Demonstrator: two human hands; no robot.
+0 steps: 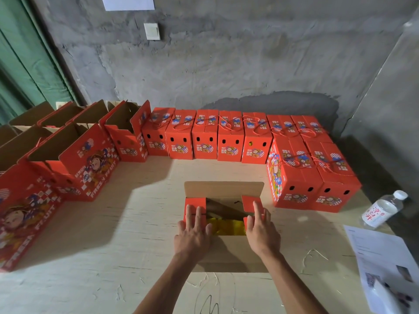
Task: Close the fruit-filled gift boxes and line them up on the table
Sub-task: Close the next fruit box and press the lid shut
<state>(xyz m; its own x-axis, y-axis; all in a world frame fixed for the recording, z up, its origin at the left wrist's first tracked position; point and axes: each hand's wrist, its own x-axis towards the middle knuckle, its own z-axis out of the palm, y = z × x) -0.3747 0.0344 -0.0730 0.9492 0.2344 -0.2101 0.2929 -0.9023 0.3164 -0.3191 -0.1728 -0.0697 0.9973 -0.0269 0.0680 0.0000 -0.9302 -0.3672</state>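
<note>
Pressed flat, fingers straight — left hand (194, 232) and right hand (260, 230) on the red cardboard gift box's (224, 189) side flaps, yellow fruit (229, 226) showing between.

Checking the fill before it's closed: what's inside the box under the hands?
Inside the open box, yellow packing and something dark show. The side flaps, pressed by the left hand and right hand, cover the rest.

Looks like a bare packing or storage room. Raw grey cement wall (226, 71), rough wooden table (113, 234), rows of red gift boxes (205, 137).
</note>
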